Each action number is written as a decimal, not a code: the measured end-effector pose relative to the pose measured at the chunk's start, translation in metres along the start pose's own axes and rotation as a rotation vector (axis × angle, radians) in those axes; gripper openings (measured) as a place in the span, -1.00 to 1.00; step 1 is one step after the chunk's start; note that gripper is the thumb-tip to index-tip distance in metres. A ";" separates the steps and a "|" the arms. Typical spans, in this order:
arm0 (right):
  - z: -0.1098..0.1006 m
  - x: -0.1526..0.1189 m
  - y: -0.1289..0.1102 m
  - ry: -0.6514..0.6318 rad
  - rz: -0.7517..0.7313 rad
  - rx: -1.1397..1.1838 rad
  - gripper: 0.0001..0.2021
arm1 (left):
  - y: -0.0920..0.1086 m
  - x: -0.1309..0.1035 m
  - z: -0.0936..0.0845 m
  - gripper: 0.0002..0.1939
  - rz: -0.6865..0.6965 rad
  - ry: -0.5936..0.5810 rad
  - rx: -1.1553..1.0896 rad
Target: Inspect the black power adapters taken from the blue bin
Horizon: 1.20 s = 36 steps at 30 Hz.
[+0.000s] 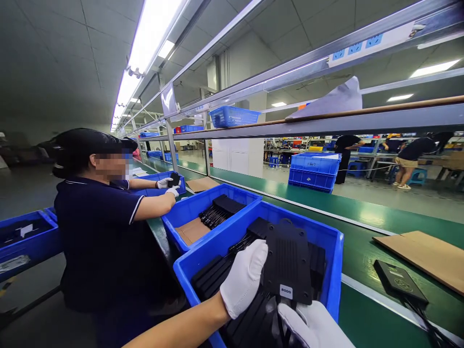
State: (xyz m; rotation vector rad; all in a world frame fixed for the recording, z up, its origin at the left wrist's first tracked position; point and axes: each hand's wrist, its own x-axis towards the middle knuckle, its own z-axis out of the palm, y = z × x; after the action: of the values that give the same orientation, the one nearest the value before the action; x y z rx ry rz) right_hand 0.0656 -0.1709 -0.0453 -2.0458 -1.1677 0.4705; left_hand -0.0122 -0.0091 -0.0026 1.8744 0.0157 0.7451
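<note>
A flat black box-shaped device (287,261) with ribs, corner screws and a white "8000" label is held up over a blue bin (340,256). My left hand (246,278), in a white glove, grips the device's left edge, thumb on top. At its lower end is my gloved right hand (311,324), closed around the device's bottom edge where dark cables come out; some fingers are hidden. Many similar black devices (213,278) lie packed in the bin below.
On the green bench (366,256) to the right lie another black device (400,282) with cables and a cardboard sheet (427,256). A second blue bin (172,224) adjoins mine. At the left, a co-worker (97,232) in white gloves handles a small black item (174,180).
</note>
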 end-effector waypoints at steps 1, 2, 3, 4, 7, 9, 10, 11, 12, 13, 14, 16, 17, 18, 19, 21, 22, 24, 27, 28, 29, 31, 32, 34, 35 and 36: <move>0.001 0.001 0.004 0.006 0.008 0.001 -0.51 | -0.001 0.000 0.000 -0.62 0.000 -0.001 0.005; 0.002 0.001 0.008 0.011 0.012 0.008 -0.50 | -0.002 0.000 0.000 -0.62 0.001 -0.001 0.009; 0.002 0.001 0.011 0.020 0.016 0.020 -0.50 | -0.002 0.000 0.000 -0.63 0.000 -0.003 0.010; 0.003 0.001 0.013 0.027 0.018 0.032 -0.50 | -0.003 0.000 0.000 -0.63 -0.001 -0.004 0.008; 0.003 0.000 0.015 0.052 0.006 0.069 -0.52 | -0.002 0.000 0.000 -0.64 -0.004 -0.010 -0.008; 0.004 -0.001 0.015 0.084 0.000 0.115 -0.52 | -0.001 0.000 0.000 -0.64 -0.008 -0.012 -0.017; 0.004 -0.001 0.015 0.104 -0.001 0.140 -0.51 | 0.000 0.000 0.000 -0.63 -0.008 -0.013 -0.019; 0.005 -0.001 0.016 0.121 0.000 0.160 -0.50 | 0.000 0.001 0.000 -0.63 -0.009 -0.014 -0.021; 0.005 -0.001 0.017 0.130 0.005 0.172 -0.49 | 0.000 0.001 0.000 -0.63 -0.011 -0.017 -0.023; 0.006 0.000 0.019 0.130 0.007 0.177 -0.48 | 0.000 0.001 0.000 -0.62 -0.014 -0.021 -0.025; 0.007 0.001 0.021 0.119 0.008 0.178 -0.49 | 0.000 0.001 0.000 -0.62 -0.017 -0.021 -0.024; 0.010 0.002 0.025 0.099 0.009 0.180 -0.51 | 0.000 0.002 0.000 -0.63 -0.022 -0.015 -0.014; 0.011 0.003 0.026 0.098 0.008 0.181 -0.52 | 0.000 0.002 0.000 -0.63 -0.024 -0.012 -0.010; 0.012 0.003 0.027 0.101 0.007 0.178 -0.53 | 0.000 0.002 0.000 -0.63 -0.026 -0.012 -0.008; 0.012 0.003 0.027 0.108 0.010 0.169 -0.54 | 0.000 0.002 0.000 -0.62 -0.028 -0.013 -0.010; 0.013 0.002 0.025 0.122 0.026 0.134 -0.54 | 0.001 0.002 0.000 -0.62 -0.031 -0.019 -0.017; 0.012 0.001 0.024 0.129 0.036 0.114 -0.54 | 0.001 0.002 0.000 -0.62 -0.032 -0.020 -0.017; 0.010 -0.001 0.020 0.139 0.062 0.087 -0.55 | 0.001 0.002 0.000 -0.62 -0.031 -0.019 -0.012; 0.006 -0.004 0.015 0.146 0.088 0.086 -0.57 | 0.000 0.002 0.000 -0.60 -0.033 -0.023 -0.003; 0.004 -0.005 0.013 0.143 0.085 0.091 -0.57 | 0.000 0.002 0.000 -0.60 -0.032 -0.024 -0.001; 0.003 -0.005 0.011 0.135 0.082 0.091 -0.56 | -0.001 0.002 0.000 -0.60 -0.031 -0.022 0.000; 0.001 -0.006 0.006 0.108 0.079 0.079 -0.54 | -0.002 0.002 0.001 -0.59 -0.030 -0.018 0.001; 0.001 -0.006 0.005 0.092 0.084 0.069 -0.53 | -0.003 0.002 0.001 -0.59 -0.029 -0.016 0.000; 0.001 -0.004 0.005 0.076 0.109 0.049 -0.49 | -0.005 0.002 0.001 -0.58 -0.032 -0.015 0.000; 0.002 -0.004 0.008 0.074 0.121 0.046 -0.48 | -0.006 0.002 0.001 -0.57 -0.033 -0.018 -0.002; 0.003 -0.003 0.013 0.063 0.129 0.050 -0.47 | -0.007 0.002 0.001 -0.58 -0.036 -0.020 -0.005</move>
State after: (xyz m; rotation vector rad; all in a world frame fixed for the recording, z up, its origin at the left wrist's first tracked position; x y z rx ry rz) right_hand 0.0701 -0.1764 -0.0571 -2.0859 -0.9811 0.4890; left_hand -0.0082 -0.0064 -0.0078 1.8716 0.0345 0.7015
